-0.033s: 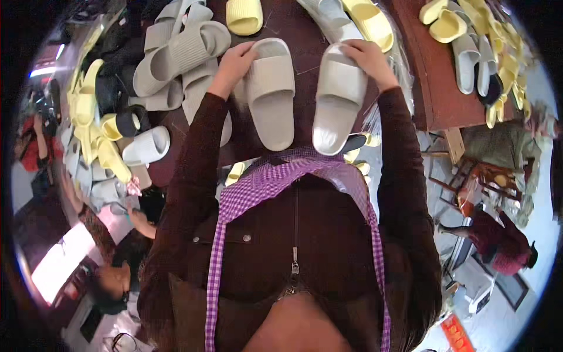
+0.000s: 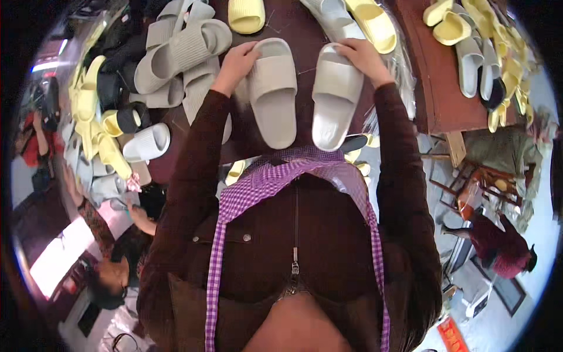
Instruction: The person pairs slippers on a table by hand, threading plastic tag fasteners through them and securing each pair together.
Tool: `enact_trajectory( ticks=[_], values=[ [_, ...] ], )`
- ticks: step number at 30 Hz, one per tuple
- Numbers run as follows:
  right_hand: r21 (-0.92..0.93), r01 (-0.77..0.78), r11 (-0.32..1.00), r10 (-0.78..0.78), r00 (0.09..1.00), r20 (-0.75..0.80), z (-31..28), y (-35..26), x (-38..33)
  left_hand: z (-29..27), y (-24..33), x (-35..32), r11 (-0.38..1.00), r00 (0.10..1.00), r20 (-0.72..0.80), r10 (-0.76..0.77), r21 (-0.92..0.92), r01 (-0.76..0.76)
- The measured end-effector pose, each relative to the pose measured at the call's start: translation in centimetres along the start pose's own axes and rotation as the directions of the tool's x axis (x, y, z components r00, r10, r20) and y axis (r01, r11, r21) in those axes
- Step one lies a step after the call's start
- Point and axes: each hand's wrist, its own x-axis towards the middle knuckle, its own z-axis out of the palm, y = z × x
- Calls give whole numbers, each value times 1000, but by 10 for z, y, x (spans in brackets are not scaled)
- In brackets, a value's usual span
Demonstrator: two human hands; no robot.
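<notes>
Two grey slide slippers are held side by side over the dark tabletop, toe ends toward the far side and heels toward me. My left hand (image 2: 237, 67) is closed on the toe end of the left grey slipper (image 2: 275, 117), gripping its outer edge. The right grey slipper (image 2: 334, 120) is pinched at its toe opening by my right hand (image 2: 365, 58), thumb over the rim. Ribbed grey slippers (image 2: 185, 53) lie heaped beside my left hand. Beyond the held pair sits a yellow slipper (image 2: 246, 14); another yellow slipper (image 2: 375, 26) lies just past my right hand.
More yellow slippers (image 2: 108, 155) and a pale slipper (image 2: 146, 142) crowd the left side. Clear plastic wrap (image 2: 402, 76) lies along the right. A reddish-brown table (image 2: 446, 111) bears more slippers. One person (image 2: 111, 273) works at the left; another (image 2: 498, 243) is farther right.
The right slipper has tilted slightly, and the bright glare on its heel has faded. Both hands keep their hold. The person at the left has shifted a little.
</notes>
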Motion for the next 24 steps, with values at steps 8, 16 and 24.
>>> enact_trajectory(
  ticks=[8,16,24],
  values=[
    [293,83,953,68,880,-469,42,49,-34,26,-38,-44,902,979,-198,47,429,44],
    [580,-250,775,445,868,-221,93,62,-137,77,-26,-130,958,927,-339,-160,174,230],
    [-142,48,989,-91,945,-315,116,74,-122,97,-56,-165,874,973,-177,145,484,-42]
  ],
)
